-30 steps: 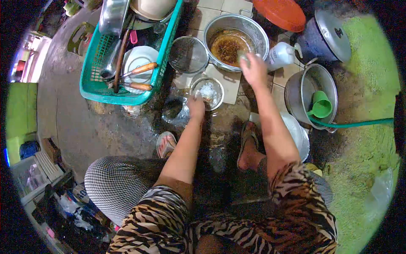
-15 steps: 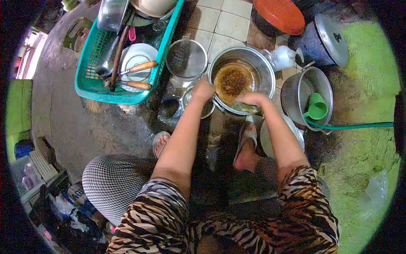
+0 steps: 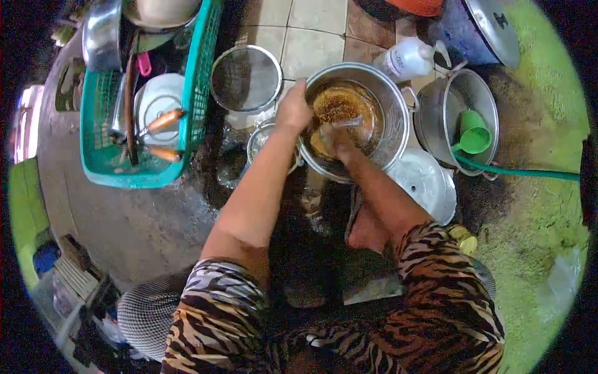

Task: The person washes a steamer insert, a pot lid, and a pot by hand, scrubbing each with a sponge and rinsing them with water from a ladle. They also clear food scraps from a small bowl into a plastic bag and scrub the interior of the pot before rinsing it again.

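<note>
A metal pot (image 3: 397,134) with a scorched brown bottom tilts toward me in front of my feet. Its left rim is in the grip of my left hand (image 3: 294,107), fingers closed over the edge. Inside the pot, my right hand (image 3: 336,142) presses low against the browned bottom. Motion smears its fingers, and the greenish scrubbing pad seen in it a moment earlier is mostly hidden under them. A round mesh strainer (image 3: 246,78) lies just left of the pot, and a smaller metal bowl (image 3: 258,142) sits below my left wrist.
At left stands a teal basket (image 3: 134,181) with dishes and wooden-handled utensils. Right of the pot are a white bottle (image 3: 408,59), a large pot (image 3: 430,118) holding a green dipper (image 3: 474,138), a hose (image 3: 529,174), a round metal lid (image 3: 427,187) and a lidded dark pot (image 3: 467,37).
My right hand has gone from the pot's near rim down into its inside. My left hand stays on the left rim. The view has shifted, and the pot appears larger and more tilted.
</note>
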Demonstrator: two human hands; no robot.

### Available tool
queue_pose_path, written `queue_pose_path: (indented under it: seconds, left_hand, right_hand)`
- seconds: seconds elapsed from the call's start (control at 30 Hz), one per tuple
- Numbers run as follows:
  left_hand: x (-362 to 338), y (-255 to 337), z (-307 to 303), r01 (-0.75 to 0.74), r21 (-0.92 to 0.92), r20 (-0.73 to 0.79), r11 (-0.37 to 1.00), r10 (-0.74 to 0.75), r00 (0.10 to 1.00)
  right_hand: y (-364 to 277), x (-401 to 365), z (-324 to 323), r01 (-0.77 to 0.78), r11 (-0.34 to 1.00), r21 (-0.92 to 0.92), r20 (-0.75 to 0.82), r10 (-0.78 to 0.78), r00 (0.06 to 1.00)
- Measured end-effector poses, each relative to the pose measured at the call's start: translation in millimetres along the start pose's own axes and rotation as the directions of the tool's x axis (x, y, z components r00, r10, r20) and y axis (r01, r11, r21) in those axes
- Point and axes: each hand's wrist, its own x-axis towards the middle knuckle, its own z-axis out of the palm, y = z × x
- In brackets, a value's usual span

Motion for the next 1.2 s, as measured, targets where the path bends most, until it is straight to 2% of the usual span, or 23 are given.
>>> queue_pose_path:
  seconds: [0.07,0.13,0.17,0.2,0.23,0.27,0.3,0.33,0.37,0.4,0.5,0.57,0.63,0.67,0.73,0.77,0.8,0.83,0.9,1.0,1.03,1.07,1.2]
  left_hand:
    - [3.4,-7.7,3.9,-0.072,-0.017,-0.001,0.997,0.072,0.997]
    - [0.3,2.9,-8.7,-0.061,0.037,0.044,0.997,0.059,0.997]
    - [0.3,9.9,-13.2,-0.031,0.046,0.095,0.998,0.027,0.995]
    - [4.3,14.7,-13.7,-0.005,0.053,0.140,0.999,-0.002,0.990]
    - [7.7,15.2,-11.8,-0.006,0.054,0.141,0.999,-0.002,0.990]
    - [8.1,15.2,-10.6,0.003,0.051,0.145,0.999,-0.010,0.989]
    - [9.1,15.4,-11.4,0.008,0.050,0.147,0.999,-0.015,0.989]
    - [10.3,15.2,-12.5,0.000,0.052,0.148,0.999,-0.008,0.989]
    - [10.1,13.2,-11.1,-0.024,0.088,0.142,0.996,0.011,0.990]
    - [8.2,11.4,-9.0,-0.041,0.121,0.142,0.992,0.023,0.990]
    - [11.1,6.5,2.2,-0.132,0.060,0.126,0.989,0.124,0.984]
    - [13.1,16.9,5.8,-0.137,0.065,0.140,0.988,0.127,0.982]
    - [12.9,17.2,14.5,-0.190,0.051,0.089,0.980,0.185,0.979]
    - [12.2,16.2,16.2,-0.196,0.051,0.092,0.979,0.191,0.977]
    - [11.8,20.6,12.3,-0.148,0.089,0.161,0.985,0.132,0.978]
    - [10.4,25.1,10.2,-0.146,0.094,0.156,0.985,0.130,0.979]
    - [12.6,28.3,7.5,-0.156,0.085,0.153,0.984,0.142,0.978]
    - [11.5,27.1,7.2,-0.153,0.098,0.175,0.983,0.135,0.975]
    - [10.9,21.0,12.9,-0.164,0.104,0.162,0.981,0.146,0.976]
    - [9.0,26.3,9.2,-0.139,0.158,0.177,0.978,0.111,0.978]
    - [8.5,25.0,11.0,-0.141,0.159,0.182,0.977,0.111,0.977]
    - [9.8,24.6,12.1,-0.151,0.159,0.158,0.976,0.126,0.979]
    - [4.6,32.9,5.5,-0.149,0.183,0.152,0.972,0.122,0.981]
  right_hand:
    - [24.8,11.7,-8.9,-0.219,0.965,0.142,-0.154,0.240,0.959]
    - [48.3,37.6,-20.4,-0.648,0.680,0.344,-0.220,0.729,0.648]
    - [51.6,57.2,-32.3,-0.719,0.591,0.364,-0.130,0.797,0.590]
    - [46.7,66.7,-24.9,-0.724,0.586,0.364,-0.131,0.802,0.583]
    - [37.5,73.9,-11.8,-0.465,0.797,0.385,-0.315,0.587,0.746]
    - [22.4,57.3,20.5,-0.412,0.908,-0.073,-0.216,0.389,0.895]
    - [7.9,40.1,54.4,-0.168,0.716,-0.677,-0.092,0.144,0.985]
    - [-6.5,23.6,87.2,0.064,0.382,-0.922,0.030,-0.093,0.995]
    - [-18.8,13.6,42.1,0.142,0.954,-0.263,-0.031,-0.155,0.987]
    - [-15.4,9.2,17.9,0.223,0.972,0.070,-0.045,-0.220,0.974]
    - [48.4,22.7,0.9,-0.100,0.990,0.098,-0.043,0.104,0.994]
    - [68.8,58.2,-14.5,-0.421,0.879,0.225,-0.119,0.454,0.883]
    - [27.7,73.3,-21.0,-0.364,0.836,0.410,-0.284,0.497,0.820]
    - [3.4,72.4,-21.1,-0.345,0.839,0.421,-0.326,0.494,0.806]
    - [-28.1,54.6,-29.1,-0.513,0.810,0.284,-0.506,0.581,0.638]
    - [-28.7,23.1,-17.6,-0.114,0.969,0.220,-0.304,0.179,0.936]
    - [-18.4,6.2,-18.8,0.101,0.973,0.209,-0.181,-0.063,0.982]
    - [-8.4,-8.7,-23.2,0.301,0.916,0.264,-0.043,-0.301,0.953]
    - [36.6,-9.7,-22.5,-0.029,0.982,0.185,0.136,0.003,0.991]
    - [86.4,15.1,-39.0,-0.461,0.887,-0.018,0.327,0.441,0.836]
    - [56.9,12.1,-66.8,-0.373,0.927,-0.017,0.041,0.374,0.927]
    - [39.5,13.5,-60.9,-0.380,0.925,-0.021,0.040,0.380,0.924]
    - [-3.4,11.1,-8.7,-0.188,0.980,-0.059,0.406,0.195,0.893]
